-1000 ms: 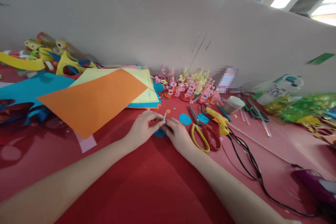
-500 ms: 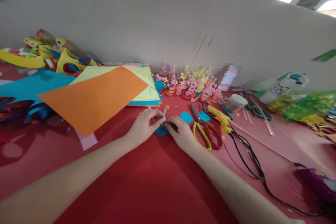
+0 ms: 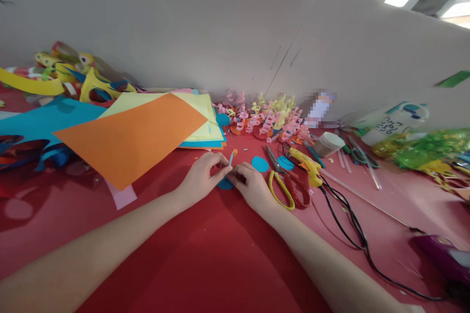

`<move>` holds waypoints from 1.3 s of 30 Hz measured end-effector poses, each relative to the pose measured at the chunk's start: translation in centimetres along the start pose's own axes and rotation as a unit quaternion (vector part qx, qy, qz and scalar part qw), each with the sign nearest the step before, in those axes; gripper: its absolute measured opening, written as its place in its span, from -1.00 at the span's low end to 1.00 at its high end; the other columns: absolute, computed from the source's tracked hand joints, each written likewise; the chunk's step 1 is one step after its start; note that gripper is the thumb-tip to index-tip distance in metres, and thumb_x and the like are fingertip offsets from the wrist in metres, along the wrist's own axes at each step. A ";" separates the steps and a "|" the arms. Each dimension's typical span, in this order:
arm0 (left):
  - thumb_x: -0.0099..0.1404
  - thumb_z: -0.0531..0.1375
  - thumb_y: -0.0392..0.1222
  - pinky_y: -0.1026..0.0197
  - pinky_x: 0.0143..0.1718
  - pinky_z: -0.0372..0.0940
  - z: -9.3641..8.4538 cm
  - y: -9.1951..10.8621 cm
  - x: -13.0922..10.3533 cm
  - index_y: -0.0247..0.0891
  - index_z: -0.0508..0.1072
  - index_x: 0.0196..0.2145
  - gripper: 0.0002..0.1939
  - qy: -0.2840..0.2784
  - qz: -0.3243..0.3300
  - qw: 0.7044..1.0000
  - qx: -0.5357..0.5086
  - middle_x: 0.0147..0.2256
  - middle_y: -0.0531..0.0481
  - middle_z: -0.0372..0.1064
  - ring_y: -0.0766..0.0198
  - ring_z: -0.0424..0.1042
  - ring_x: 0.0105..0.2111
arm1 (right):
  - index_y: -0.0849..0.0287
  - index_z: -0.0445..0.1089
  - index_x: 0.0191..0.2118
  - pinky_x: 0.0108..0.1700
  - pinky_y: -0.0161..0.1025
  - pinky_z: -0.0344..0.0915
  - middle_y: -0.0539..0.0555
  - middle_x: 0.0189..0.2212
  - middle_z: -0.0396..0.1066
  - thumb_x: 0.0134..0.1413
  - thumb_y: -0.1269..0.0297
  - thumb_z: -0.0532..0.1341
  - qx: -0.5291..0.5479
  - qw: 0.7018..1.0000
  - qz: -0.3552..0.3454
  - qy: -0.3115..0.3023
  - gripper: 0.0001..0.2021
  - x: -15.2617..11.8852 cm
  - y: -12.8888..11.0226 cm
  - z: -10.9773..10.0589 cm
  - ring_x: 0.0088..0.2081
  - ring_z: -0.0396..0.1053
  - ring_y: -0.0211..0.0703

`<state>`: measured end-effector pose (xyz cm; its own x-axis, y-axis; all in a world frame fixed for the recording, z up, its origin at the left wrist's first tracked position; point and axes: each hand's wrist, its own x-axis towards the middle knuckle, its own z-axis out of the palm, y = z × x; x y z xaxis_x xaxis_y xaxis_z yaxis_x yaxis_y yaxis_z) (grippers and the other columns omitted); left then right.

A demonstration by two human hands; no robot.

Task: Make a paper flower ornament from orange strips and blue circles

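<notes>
Red tbl [image 3: 205, 264] w/ orange sheet [image 3: 132, 142], scissors [image 3: 286, 181], yellow glue gun [image 3: 306, 165] on it.

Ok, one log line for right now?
left hand: pinching thin stick | right hand: close beside it | blue disc: partly hidden by hands | scissors: on table

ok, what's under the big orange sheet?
Out from under the orange sheet show pale yellow sheets, a blue sheet at left and a pink piece at the bottom corner. What lies under its middle is covered.

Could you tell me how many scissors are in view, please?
2: yellow-and-red-handled scissors beside the right hand, and dark-green-handled scissors right of the yellow glue gun. Clutter at the right edge may hide more.
</notes>
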<state>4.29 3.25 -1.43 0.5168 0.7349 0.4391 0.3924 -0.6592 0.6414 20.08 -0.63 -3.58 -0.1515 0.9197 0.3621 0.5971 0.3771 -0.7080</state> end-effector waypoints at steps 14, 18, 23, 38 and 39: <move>0.21 0.13 -0.14 0.19 -0.30 0.24 -0.1 0.5 0.0 -0.22 0.33 -0.37 -0.89 0.007 -0.003 1.000 -0.003 -0.42 0.04 0.35 0.24 0.32 -0.36 | 0.20 0.41 -0.31 -0.27 -0.25 0.27 0.09 -0.39 0.37 0.06 0.49 0.13 0.016 1.000 -0.006 -0.005 -0.87 0.1 -0.1 0.0 -0.32 0.33 -0.16; 0.21 0.13 -0.14 0.18 -0.29 0.25 -0.1 0.5 0.0 -0.22 0.35 -0.36 -0.89 0.021 -0.005 1.000 -0.009 -0.41 0.03 0.37 0.24 0.34 -0.36 | 0.21 0.40 -0.37 -0.31 -0.27 0.27 0.07 -0.43 0.35 0.06 0.49 0.14 0.007 1.000 -0.010 -0.003 -0.89 0.1 -0.2 0.0 -0.36 0.32 -0.17; 0.21 0.14 -0.14 0.16 -0.25 0.27 -0.2 0.3 -0.2 -0.24 0.39 -0.31 -0.86 0.045 -0.018 0.999 -0.021 -0.40 0.01 0.40 0.23 0.37 -0.33 | 0.19 0.40 -0.40 -0.34 -0.30 0.25 0.05 -0.46 0.32 0.06 0.49 0.15 -0.001 1.000 -0.013 -0.001 -0.88 0.2 -0.2 0.0 -0.38 0.30 -0.20; 0.20 0.17 -0.17 0.12 -0.20 0.32 -0.1 0.2 -0.2 -0.23 0.47 -0.36 -0.88 0.080 0.006 0.996 -0.038 -0.39 -0.03 0.43 0.23 0.40 -0.31 | 0.19 0.41 -0.37 -0.32 -0.31 0.24 0.03 -0.47 0.32 0.05 0.50 0.16 -0.004 1.000 -0.012 -0.002 -0.89 0.1 0.0 0.2 -0.36 0.30 -0.19; 0.20 0.17 -0.17 0.12 -0.20 0.32 -0.1 0.1 -0.2 -0.23 0.48 -0.37 -0.88 0.080 0.008 0.996 -0.037 -0.39 -0.03 0.43 0.23 0.40 -0.31 | 0.19 0.41 -0.36 -0.32 -0.31 0.24 0.03 -0.47 0.32 0.05 0.50 0.16 -0.004 1.000 -0.011 -0.001 -0.89 0.1 0.0 0.2 -0.36 0.31 -0.19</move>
<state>4.18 3.02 -1.37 0.3923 0.7441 0.5407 0.3242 -0.6620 0.6758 19.94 -0.49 -3.64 -0.1665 0.9118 0.3753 0.5994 0.3958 -0.6958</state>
